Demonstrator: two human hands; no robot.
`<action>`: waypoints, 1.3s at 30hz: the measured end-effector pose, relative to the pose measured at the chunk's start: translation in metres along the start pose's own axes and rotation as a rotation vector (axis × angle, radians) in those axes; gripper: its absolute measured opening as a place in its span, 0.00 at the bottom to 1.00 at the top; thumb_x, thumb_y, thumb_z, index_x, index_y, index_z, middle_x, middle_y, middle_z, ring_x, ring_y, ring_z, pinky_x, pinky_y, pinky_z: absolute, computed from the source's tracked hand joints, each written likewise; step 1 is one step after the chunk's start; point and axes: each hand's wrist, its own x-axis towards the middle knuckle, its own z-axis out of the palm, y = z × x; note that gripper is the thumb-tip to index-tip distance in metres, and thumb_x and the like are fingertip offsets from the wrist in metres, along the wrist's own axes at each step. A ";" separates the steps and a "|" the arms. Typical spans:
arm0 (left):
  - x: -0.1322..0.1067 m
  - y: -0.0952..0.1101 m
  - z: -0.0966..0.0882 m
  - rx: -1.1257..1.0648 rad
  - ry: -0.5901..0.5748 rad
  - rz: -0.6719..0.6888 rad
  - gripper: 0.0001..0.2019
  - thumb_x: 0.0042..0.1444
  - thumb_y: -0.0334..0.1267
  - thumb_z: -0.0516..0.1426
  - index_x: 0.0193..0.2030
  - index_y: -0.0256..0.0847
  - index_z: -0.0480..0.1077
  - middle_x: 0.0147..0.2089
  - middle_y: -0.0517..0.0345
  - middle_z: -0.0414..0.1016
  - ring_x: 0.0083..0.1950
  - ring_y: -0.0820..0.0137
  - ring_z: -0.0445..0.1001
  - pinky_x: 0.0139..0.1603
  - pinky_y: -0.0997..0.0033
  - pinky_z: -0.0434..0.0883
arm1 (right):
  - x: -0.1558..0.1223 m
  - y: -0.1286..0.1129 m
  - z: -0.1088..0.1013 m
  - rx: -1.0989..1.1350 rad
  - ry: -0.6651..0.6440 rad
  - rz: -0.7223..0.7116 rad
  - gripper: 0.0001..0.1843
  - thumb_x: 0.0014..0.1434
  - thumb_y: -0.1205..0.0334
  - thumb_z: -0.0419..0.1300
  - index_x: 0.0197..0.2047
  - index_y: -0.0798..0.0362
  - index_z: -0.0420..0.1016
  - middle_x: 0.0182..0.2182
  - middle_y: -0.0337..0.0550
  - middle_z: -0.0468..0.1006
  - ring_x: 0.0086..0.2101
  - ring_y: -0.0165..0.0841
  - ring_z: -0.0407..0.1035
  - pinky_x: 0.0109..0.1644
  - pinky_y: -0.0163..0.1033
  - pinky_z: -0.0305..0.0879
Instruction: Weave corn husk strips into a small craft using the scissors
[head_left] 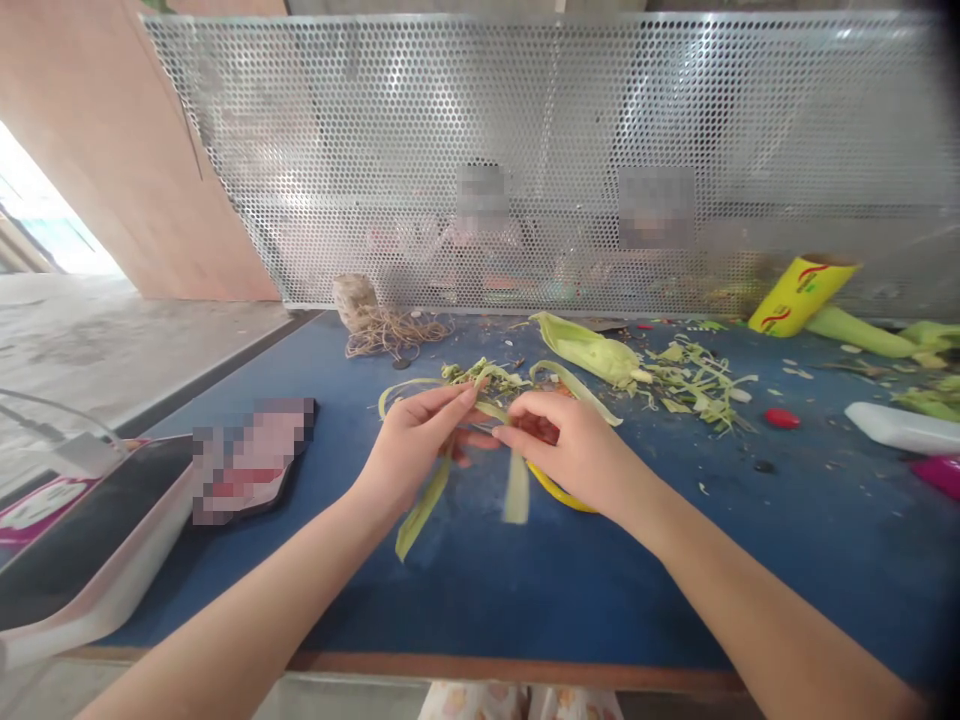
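Both hands meet over the blue table (pixel 450 610), pinching pale green strips of corn husk. My left hand (pixel 427 420) is closed on a husk strip (pixel 424 510) whose loose end hangs down below the fingers. My right hand (pixel 566 435), also closed, grips a strip with a wider end (pixel 516 490) hanging beneath its fingertips. A band of husk stretches between the two hands. Partly covered by my right hand is a yellow curved rim (pixel 559 488). Just beyond lie a green husk bundle (pixel 592 355) and shredded husk scraps (pixel 697 385).
A phone (pixel 255 455) and a white-edged device with a dark top (pixel 90 540) lie at left. Tangled twine (pixel 390 330) sits at the back by a perforated metal screen (pixel 450 120). To the right are a yellow tube (pixel 802 295), a red object (pixel 782 418) and a white object (pixel 900 428).
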 end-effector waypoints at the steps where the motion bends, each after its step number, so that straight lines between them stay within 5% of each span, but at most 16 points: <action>1: 0.000 -0.001 0.000 0.026 -0.002 0.018 0.12 0.48 0.40 0.59 0.38 0.36 0.73 0.29 0.55 0.77 0.23 0.71 0.74 0.16 0.80 0.62 | 0.000 -0.001 -0.002 0.050 0.002 0.000 0.10 0.54 0.56 0.54 0.26 0.52 0.62 0.21 0.35 0.63 0.22 0.26 0.57 0.29 0.34 0.55; 4: 0.001 -0.001 0.000 0.002 -0.015 0.052 0.09 0.48 0.39 0.59 0.34 0.36 0.72 0.26 0.58 0.76 0.23 0.74 0.73 0.16 0.81 0.61 | -0.002 -0.006 -0.004 0.194 -0.062 -0.008 0.10 0.53 0.57 0.55 0.26 0.52 0.60 0.21 0.33 0.59 0.22 0.24 0.55 0.26 0.31 0.54; 12: 0.002 -0.001 -0.001 -0.169 -0.093 -0.149 0.06 0.53 0.35 0.55 0.36 0.36 0.71 0.25 0.56 0.77 0.24 0.74 0.75 0.23 0.80 0.70 | -0.003 -0.009 -0.005 0.325 -0.139 0.041 0.10 0.54 0.60 0.53 0.23 0.53 0.61 0.20 0.33 0.58 0.22 0.24 0.53 0.25 0.31 0.52; 20: 0.003 0.000 -0.001 -0.286 -0.078 -0.106 0.07 0.46 0.30 0.61 0.34 0.36 0.72 0.29 0.56 0.78 0.29 0.71 0.76 0.33 0.73 0.74 | -0.003 -0.006 -0.002 0.387 -0.197 0.100 0.10 0.54 0.60 0.52 0.24 0.54 0.63 0.20 0.35 0.65 0.23 0.26 0.59 0.29 0.33 0.55; 27: 0.005 -0.002 -0.002 -0.218 -0.085 -0.006 0.07 0.42 0.34 0.63 0.30 0.34 0.73 0.28 0.55 0.78 0.27 0.71 0.76 0.36 0.71 0.74 | -0.002 -0.009 -0.011 0.438 -0.172 0.136 0.09 0.54 0.63 0.52 0.23 0.54 0.63 0.13 0.30 0.56 0.16 0.22 0.51 0.22 0.31 0.48; 39: 0.012 0.003 -0.012 -0.101 -0.019 0.043 0.05 0.46 0.32 0.61 0.31 0.32 0.73 0.27 0.52 0.77 0.30 0.70 0.76 0.29 0.76 0.73 | -0.001 -0.006 -0.021 0.350 -0.140 0.114 0.09 0.53 0.62 0.52 0.24 0.55 0.66 0.13 0.31 0.59 0.16 0.22 0.53 0.21 0.31 0.49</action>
